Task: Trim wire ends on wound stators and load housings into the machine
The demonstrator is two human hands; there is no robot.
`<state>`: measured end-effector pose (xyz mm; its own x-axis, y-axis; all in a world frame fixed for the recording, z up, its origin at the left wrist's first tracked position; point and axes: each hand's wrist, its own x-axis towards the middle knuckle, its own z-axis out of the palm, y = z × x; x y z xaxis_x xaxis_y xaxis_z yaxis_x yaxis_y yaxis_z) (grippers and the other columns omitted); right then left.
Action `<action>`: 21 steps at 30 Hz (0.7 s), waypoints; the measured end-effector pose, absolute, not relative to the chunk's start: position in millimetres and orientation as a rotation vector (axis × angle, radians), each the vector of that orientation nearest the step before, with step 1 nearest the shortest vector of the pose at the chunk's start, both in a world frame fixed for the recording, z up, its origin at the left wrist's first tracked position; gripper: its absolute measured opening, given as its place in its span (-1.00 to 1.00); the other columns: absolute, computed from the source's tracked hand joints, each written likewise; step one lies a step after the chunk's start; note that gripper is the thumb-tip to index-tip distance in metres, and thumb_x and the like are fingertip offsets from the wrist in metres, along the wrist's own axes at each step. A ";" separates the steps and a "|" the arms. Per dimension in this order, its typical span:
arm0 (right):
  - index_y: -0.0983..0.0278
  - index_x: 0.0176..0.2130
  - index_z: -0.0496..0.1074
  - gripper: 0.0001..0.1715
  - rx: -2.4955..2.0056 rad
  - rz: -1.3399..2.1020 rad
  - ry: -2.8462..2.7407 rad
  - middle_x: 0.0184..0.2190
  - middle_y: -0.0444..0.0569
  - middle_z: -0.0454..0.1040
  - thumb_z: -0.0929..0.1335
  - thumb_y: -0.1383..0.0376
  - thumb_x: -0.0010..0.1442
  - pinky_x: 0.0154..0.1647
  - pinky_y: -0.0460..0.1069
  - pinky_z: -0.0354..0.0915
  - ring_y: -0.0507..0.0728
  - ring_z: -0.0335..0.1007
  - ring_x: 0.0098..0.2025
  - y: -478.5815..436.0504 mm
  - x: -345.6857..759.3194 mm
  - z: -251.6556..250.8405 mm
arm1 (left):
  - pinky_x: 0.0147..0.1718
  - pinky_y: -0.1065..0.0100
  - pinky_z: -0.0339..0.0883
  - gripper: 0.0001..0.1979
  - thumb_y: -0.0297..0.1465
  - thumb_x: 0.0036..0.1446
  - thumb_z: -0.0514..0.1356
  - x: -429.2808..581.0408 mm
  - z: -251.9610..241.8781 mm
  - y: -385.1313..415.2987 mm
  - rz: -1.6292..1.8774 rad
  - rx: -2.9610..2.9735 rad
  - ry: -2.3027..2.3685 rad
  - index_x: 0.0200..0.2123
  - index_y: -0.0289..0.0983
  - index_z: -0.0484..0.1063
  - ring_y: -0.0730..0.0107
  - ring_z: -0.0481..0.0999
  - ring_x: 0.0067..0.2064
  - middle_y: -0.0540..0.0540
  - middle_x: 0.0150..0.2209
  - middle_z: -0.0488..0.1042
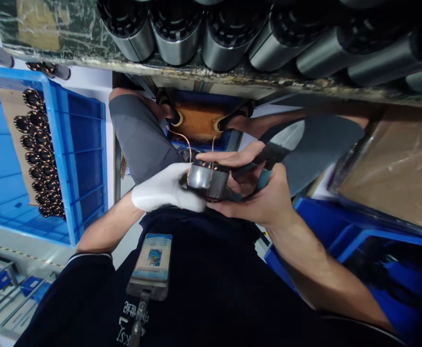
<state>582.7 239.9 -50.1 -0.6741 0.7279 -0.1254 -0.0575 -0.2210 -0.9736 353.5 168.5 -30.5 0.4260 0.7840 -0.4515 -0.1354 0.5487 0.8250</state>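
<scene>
Gripping metal cylinder (199, 177) between gloved left hand (167, 189) and right hand (267, 200), liable to bend copper wire (213, 148) through finger contact

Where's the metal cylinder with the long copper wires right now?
Head view, near the centre: the metal cylinder is between the gloved left hand and bare right hand, in front of the dark shirt.
</scene>
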 end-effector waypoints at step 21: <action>-0.09 0.67 0.22 -0.13 -0.583 0.985 -2.776 -0.30 -0.06 0.51 0.33 0.25 0.50 -0.39 0.15 0.30 0.24 0.41 -0.36 271.5 640.5 0.8 | -0.17 0.26 0.61 -0.62 -0.35 0.14 0.58 368.8 -15.0 184.9 0.740 1.032 1.198 -0.09 -0.20 0.50 0.28 0.67 -0.18 -0.01 -0.18 0.64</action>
